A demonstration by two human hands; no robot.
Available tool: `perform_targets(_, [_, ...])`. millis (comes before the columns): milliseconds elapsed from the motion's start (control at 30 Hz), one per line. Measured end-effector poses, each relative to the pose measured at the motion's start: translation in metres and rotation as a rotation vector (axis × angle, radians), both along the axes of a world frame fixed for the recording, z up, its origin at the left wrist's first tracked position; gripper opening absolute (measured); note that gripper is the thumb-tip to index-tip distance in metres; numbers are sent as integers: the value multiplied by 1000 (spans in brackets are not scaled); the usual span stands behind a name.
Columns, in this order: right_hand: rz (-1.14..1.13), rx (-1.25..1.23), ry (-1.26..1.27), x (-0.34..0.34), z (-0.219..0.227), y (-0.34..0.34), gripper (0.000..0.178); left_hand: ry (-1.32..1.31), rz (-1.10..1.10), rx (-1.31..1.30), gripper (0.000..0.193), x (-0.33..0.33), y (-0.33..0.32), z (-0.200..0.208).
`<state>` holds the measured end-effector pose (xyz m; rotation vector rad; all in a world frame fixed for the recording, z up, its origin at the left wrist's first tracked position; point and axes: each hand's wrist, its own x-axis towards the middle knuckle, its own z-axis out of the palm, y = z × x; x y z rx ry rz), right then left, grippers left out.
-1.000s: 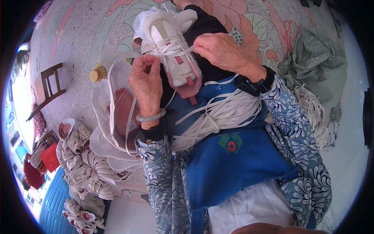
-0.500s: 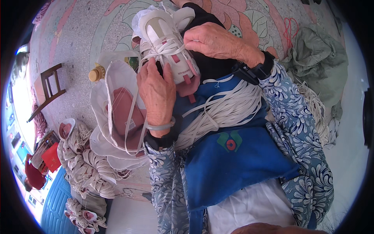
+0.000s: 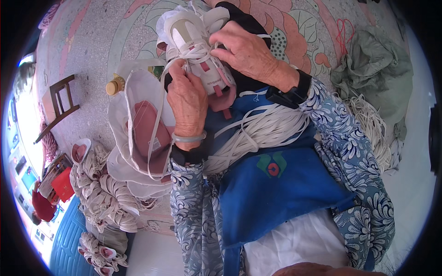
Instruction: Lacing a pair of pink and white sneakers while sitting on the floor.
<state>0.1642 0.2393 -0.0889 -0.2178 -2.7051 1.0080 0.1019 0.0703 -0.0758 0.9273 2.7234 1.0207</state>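
A white, grey and pink shoe upper [image 3: 186, 36] lies across my lap, its pink heel tab toward me. White lace [image 3: 197, 51] runs in crossed loops over its tongue. On its left side, my left hand [image 3: 188, 101] is closed, thumb and forefinger pinching the lace. My right hand [image 3: 251, 53] pinches the lace at the upper's right edge, fingers bent together. A thick bundle of loose white laces [image 3: 271, 128] rests on my blue apron [image 3: 258, 198], just below the upper.
More white and pink shoe uppers [image 3: 133, 161] stand nested at my left, beside a clear bottle with a golden cap [image 3: 115, 85]. Bundled uppers [image 3: 103, 188] are piled farther left, near a wooden stool [image 3: 62, 103]. A grey-green cloth sack [image 3: 375, 73] and more laces [image 3: 368, 124] lie at right.
My right hand has shifted slightly left and up along the upper. The left fingers have curled in closer around the lace, and the lace loops have drawn together over the tongue.
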Motion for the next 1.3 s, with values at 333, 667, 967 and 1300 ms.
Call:
perform_targets(333, [-76,378,11,13,18,-40,37,52,-146,-227,23,-13,-4,10])
perform_targets(667, [47,151,14,7,-7,-20,21,78,-223,-374,25,-22,1,16])
perform_targets(967, [38,55,194,7,-6,-18,27,493,-299,-160,8,-24,4,15])
perform_targets(1300, [34,424,50,6,-8,-29,35,-693,-127,313,9,54,-4,23])
